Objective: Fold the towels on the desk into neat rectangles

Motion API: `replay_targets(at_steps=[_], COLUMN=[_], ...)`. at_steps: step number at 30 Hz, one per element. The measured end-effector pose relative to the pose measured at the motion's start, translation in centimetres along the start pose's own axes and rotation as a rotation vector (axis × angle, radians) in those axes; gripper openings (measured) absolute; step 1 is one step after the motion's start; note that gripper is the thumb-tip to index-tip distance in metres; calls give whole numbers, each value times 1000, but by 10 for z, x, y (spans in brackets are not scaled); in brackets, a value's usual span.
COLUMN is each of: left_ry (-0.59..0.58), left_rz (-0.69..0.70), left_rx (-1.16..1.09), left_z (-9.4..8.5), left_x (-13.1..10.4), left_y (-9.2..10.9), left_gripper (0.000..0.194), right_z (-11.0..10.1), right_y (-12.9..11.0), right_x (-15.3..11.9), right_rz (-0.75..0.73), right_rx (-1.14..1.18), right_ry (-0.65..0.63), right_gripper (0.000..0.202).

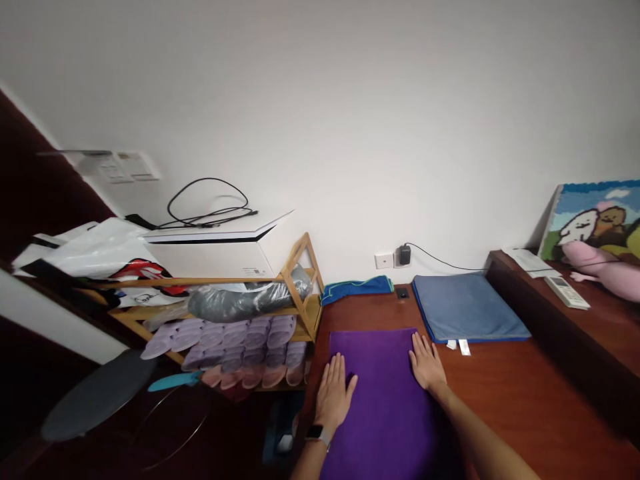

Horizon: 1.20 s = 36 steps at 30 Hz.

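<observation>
while the left hand (332, 395) lies flat and open over the left edge of the purple cloth (377, 407), fingers forward and thumb spread, its forearm (308, 461) leaves the view below a watch (316, 433). the cloth lies on the brown table (505, 400), its near end shadowed and cut off. the right hand (427, 362), also open and flat, rests near the far right corner, hiding some of that edge, its forearm slanting out of view.

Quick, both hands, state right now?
Left hand: open, palm down on the left edge of the purple rectangular cloth, holding nothing.
Right hand: open, palm down at the cloth's right edge, holding nothing.
</observation>
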<state>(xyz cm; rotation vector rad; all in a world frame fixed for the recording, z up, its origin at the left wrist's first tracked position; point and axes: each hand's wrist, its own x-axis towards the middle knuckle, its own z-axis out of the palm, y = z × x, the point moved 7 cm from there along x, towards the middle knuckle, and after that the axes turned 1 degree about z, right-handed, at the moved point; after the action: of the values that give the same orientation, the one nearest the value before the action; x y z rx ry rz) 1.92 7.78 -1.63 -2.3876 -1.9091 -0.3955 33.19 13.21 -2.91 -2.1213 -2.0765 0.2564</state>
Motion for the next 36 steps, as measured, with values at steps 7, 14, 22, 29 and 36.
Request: replay_targets(at_steps=[7,14,22,29,36], left_ry=[-95,-128,-46,-16,45], left_rz=[292,81,-61,-58,14], left_rx=[-209,-96,-31,-17,20], left_z=[36,36,17,22,8], left_x=[74,73,61,61,69], left_y=[173,69,-35,-31,-11], left_gripper=[69,70,70,71,71], right_z=[15,11,8,-5,0], right_y=[8,8,5,-8,-10], right_x=[-1,0,0,21,23], right_rz=[-60,-21,19,18,-7], right_rx=[-19,7,-43,-52,9], right_ry=[12,5,-49,-38,-11], right_gripper=[65,67,68,66,65])
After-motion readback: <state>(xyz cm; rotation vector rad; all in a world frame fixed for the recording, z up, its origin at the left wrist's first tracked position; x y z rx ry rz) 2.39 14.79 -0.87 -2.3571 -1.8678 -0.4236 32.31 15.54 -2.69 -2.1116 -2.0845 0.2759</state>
